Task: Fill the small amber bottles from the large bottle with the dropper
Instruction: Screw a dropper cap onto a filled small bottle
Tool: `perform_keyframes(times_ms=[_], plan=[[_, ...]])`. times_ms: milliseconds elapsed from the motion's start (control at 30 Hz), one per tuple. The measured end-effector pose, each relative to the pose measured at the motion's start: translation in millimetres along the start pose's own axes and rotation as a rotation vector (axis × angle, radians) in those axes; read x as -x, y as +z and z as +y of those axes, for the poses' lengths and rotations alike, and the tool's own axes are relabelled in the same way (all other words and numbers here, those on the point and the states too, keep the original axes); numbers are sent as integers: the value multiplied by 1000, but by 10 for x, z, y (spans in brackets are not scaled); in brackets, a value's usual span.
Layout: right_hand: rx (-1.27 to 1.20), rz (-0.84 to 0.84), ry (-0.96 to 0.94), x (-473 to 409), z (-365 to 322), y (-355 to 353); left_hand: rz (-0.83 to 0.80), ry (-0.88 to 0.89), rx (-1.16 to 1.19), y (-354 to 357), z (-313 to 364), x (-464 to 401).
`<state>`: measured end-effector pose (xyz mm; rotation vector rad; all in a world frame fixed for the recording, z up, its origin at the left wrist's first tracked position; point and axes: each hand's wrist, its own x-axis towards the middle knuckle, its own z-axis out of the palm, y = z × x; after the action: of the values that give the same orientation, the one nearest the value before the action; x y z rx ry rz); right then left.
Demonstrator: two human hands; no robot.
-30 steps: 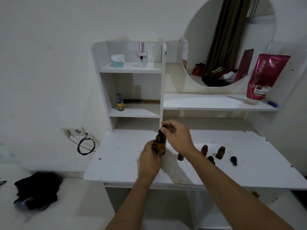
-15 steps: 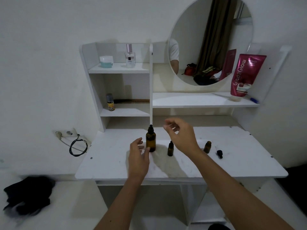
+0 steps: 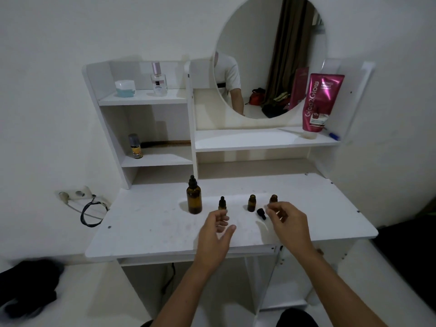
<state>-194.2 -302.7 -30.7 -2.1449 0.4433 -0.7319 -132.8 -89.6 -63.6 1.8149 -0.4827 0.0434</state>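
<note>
We see 2 bare forearms running up from the bottom edge, with no sleeves, watch, rings or bracelets on them. Both hands, the left hand [image 3: 213,234] and the right hand [image 3: 286,220], are uncovered, without gloves. In the round wall mirror [image 3: 271,31] we catch part of the torso: a white short-sleeved shirt [image 3: 227,69] with a dark band across it.

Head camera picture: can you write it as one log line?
large bottle: capped, standing, untouched | left hand: empty, near capped small bottle | right hand: empty, near loose cap
</note>
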Motion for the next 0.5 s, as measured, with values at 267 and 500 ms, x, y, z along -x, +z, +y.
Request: perform_keyframes(times_ms=[267,500], plan=[[185,-19,80,115,169,265,-124,-8,-125,467,159,-176],[191,39,118,54,220,357,-78,-54,-152,681,195,-403]])
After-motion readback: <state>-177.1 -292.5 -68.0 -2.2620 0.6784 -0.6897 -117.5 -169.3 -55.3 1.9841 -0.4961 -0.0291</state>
